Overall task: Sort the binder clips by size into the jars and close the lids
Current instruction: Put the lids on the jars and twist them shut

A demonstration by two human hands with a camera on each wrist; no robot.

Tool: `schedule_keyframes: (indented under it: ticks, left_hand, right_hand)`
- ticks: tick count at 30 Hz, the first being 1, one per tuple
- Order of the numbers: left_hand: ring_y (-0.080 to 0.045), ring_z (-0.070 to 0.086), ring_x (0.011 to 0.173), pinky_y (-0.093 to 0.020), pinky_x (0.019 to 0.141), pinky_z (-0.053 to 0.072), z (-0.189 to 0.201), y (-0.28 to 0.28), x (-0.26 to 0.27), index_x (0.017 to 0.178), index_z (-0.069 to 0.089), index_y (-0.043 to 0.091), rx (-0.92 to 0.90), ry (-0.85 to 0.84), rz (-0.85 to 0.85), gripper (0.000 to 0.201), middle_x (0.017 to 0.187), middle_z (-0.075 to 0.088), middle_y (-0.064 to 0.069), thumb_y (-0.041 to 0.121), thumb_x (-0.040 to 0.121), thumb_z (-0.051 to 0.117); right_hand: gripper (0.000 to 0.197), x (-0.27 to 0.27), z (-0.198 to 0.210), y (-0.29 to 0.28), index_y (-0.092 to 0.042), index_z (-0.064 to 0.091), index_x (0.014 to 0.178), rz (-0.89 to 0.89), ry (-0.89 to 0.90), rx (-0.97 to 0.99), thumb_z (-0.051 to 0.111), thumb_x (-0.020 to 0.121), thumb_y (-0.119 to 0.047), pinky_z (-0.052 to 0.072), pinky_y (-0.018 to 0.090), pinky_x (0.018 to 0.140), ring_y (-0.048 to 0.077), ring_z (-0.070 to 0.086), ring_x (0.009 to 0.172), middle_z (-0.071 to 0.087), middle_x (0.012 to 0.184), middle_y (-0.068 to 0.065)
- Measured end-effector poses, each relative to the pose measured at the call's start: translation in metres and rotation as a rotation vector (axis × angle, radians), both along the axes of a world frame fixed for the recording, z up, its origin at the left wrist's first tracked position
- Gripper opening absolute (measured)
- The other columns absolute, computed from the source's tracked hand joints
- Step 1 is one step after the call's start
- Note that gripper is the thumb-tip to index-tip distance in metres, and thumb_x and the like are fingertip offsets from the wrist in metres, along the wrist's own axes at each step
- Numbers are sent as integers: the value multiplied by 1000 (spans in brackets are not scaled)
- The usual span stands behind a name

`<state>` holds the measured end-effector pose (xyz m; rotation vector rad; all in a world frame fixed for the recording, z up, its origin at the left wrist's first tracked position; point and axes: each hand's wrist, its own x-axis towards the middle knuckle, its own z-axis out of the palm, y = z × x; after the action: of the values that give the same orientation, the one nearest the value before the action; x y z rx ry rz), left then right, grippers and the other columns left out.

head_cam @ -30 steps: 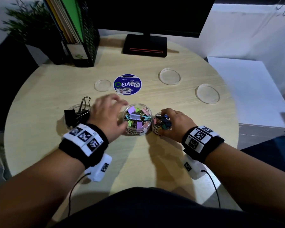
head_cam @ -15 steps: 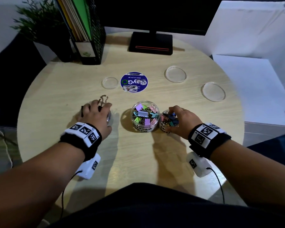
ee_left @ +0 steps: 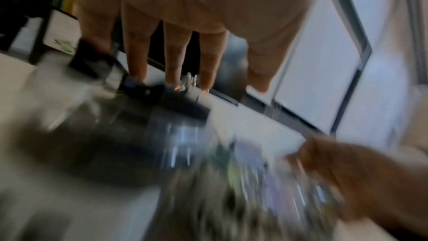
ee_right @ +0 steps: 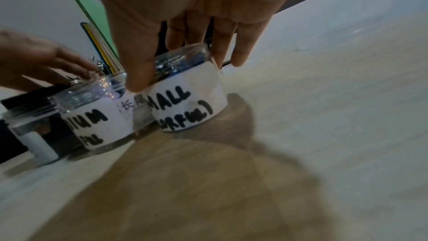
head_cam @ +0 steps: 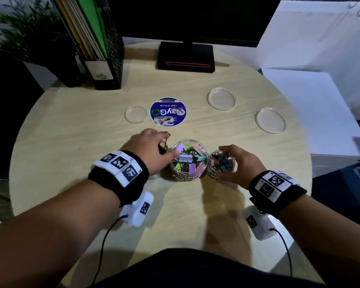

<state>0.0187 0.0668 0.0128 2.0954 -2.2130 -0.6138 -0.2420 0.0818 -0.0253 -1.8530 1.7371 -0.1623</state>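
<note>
Small jar point(head_cam: 222, 163): open, labelled "MALL", mixed coloured binder clips inside; right hand point(head_cam: 240, 164) grips its rim. Medium jar point(head_cam: 189, 157): open, touching small jar, pastel clips inside. Large jar point(ee_right: 27, 116): left of medium jar, black clips, under left hand point(head_cam: 149, 149), fingers draped over it, grip unclear. Three clear lids point(head_cam: 221, 98) lie apart on desk point(head_cam: 71, 142).

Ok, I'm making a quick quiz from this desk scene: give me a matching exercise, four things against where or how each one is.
1 small jar
2 medium jar
3 clear lids
4 blue sticker

A three, lying off the jars
B gripped by the right hand
C open, holding pastel clips
D beside the smallest lid

Pairs: 1-B, 2-C, 3-A, 4-D
</note>
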Motion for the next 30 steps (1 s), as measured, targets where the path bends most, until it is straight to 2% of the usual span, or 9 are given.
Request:
schedule_keyframes:
  ticks: [2,4,7,9,15,19,23,27,30]
  left_hand:
    - [-25,54,112,-31,91,41,13,-22,11,115,60,29,-106,158,116,45,126,58,-3,60,85,48]
    - [-29,57,104,-31,86,43,18,-50,29,108,65,23,-179,153,197,34,117,63,-8,46,92,47]
    - [-30,52,115,-33,95,41,1,-91,63,112,65,22,-53,-84,125,26,129,57,-9,26,95,46]
    - [-27,49,120,-30,98,38,-22,-110,77,114,65,23,89,-201,7,28,134,53,-6,18,93,47]
    - [-17,34,135,-20,105,25,-55,-129,74,125,59,27,227,-283,-203,39,147,38,2,10,92,47]
    - [-21,37,133,-32,110,31,-61,-123,71,135,47,25,226,-396,-208,49,147,38,4,7,91,42]
    - [-23,35,134,-34,111,29,-46,-117,69,139,43,20,246,-430,-142,47,148,36,0,8,93,41]
    - [-23,37,132,-40,107,34,-8,-102,71,137,44,25,104,-394,-82,57,146,36,3,3,85,45]
    - [-19,34,133,-33,108,30,33,-80,55,136,46,28,-65,-227,-31,61,146,37,8,-1,82,44]
  right_hand:
    - [70,-1,-2,0,-22,50,124,-3,-9,-6,83,62,-28,39,24,92,19,54,114,57,126,-6]
    - [71,-1,-4,1,-20,50,123,-5,-30,-15,83,61,-27,40,26,95,19,53,116,57,127,-7]
    - [77,-1,-5,1,-24,46,129,-5,-37,-7,83,62,-28,38,25,96,17,52,115,57,122,-8]
    - [69,-1,-4,0,-25,49,122,3,-36,-1,83,62,-28,37,21,93,14,52,115,55,126,-11]
    - [57,-4,-6,-3,-28,48,105,40,-29,-2,84,61,-29,40,26,97,13,52,116,50,134,-14]
    - [57,-5,-9,-1,-24,50,105,42,-47,-32,85,60,-27,40,26,95,14,52,116,49,134,-16]
    - [58,-6,-9,-1,-23,50,109,53,-40,-39,83,62,-29,40,26,96,14,51,117,47,137,-16]
    - [73,-8,-8,-2,-26,43,127,93,-18,-14,81,65,-33,40,27,99,14,49,122,46,139,-13]
    - [94,-10,2,-3,-25,34,136,135,5,-64,84,58,-40,33,31,108,16,34,133,35,147,-7]
